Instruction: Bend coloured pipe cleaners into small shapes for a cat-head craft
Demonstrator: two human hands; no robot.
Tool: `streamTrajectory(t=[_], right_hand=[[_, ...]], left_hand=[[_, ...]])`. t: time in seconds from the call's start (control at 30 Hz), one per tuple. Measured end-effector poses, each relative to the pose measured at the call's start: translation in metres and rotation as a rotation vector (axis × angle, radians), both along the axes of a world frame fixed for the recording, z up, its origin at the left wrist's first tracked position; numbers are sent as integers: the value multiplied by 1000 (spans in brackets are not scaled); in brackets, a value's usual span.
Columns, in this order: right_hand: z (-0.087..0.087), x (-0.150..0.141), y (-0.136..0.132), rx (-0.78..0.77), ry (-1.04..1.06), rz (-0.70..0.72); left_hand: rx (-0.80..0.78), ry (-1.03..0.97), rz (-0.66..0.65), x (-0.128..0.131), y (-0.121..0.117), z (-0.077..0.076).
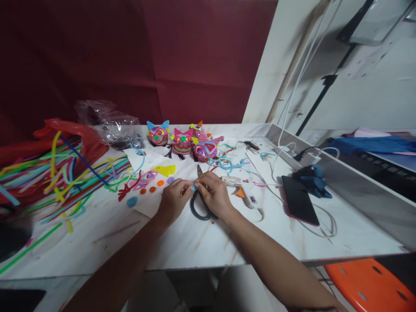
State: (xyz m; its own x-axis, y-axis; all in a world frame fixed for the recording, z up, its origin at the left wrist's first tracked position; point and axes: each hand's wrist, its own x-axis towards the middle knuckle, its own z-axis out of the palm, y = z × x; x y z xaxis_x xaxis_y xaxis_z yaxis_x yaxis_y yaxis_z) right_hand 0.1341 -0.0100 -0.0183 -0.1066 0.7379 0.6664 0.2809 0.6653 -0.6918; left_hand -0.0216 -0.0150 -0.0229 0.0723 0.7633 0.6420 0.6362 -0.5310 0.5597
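My left hand and my right hand meet over the middle of the table, fingertips pinched together. Between them shows a small light-blue piece, perhaps pipe cleaner; fingers hide most of it. Scissors with dark handles lie under my right hand, their blade tips pointing away. Left of my hands are an orange coiled disc, a blue coil, a pink looped pipe-cleaner shape and a yellow piece. A white hot glue gun with an orange part lies to the right.
Several colourful animal heads stand at the back. Many pipe cleaners spill from a red plastic bag at left. A phone, cables and a dark blue item lie right, by the raised table edge. An orange stool stands below.
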Motion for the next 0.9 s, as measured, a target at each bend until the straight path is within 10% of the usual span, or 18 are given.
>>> streamTrajectory(t=[0.3,0.57,0.9], right_hand=[[3,31,15,-161,-254,-321],[3,14,4,6,-465,46],[1,9,0,-187,-169,-23]], left_hand=[[-12,95,-14,-5,3,-4],[237,314,-50,-6,2,-9],[65,143,-53,-7,-1,-1]])
